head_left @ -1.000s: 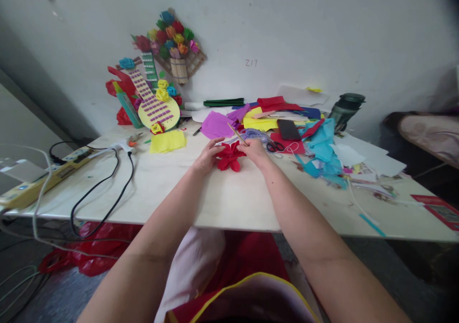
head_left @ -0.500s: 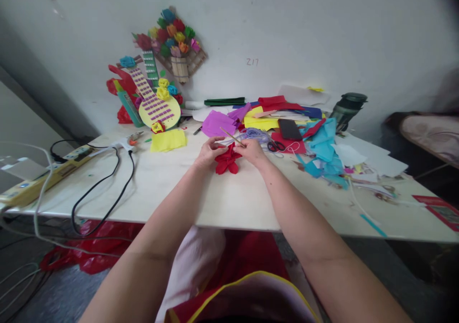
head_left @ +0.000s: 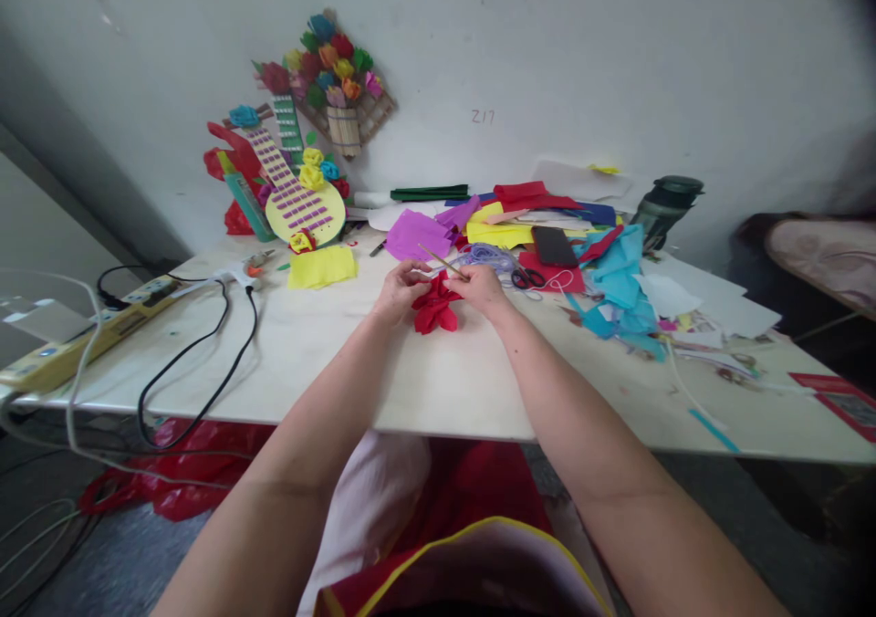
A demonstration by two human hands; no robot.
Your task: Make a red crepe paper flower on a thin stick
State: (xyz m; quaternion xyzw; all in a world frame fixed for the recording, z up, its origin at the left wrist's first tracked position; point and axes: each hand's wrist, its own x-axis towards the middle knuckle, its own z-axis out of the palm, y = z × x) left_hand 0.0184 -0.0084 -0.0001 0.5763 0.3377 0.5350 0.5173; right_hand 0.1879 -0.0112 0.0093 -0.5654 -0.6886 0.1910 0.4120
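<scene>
One sheet of yellow paper (head_left: 322,267) lies on the table (head_left: 452,389), left of centre. To its right, the left hand (head_left: 401,292) rests its thumb against the upper left petals of the red flower (head_left: 436,314); the fingers curve above, and whether they pinch a petal cannot be told. The flower sits between both hands' fingertips, lower petals spread toward the near edge. A thin stick (head_left: 442,261), tilted up and left, is pinched by the right hand (head_left: 483,287). Black scissors (head_left: 526,278) lie farther right.
</scene>
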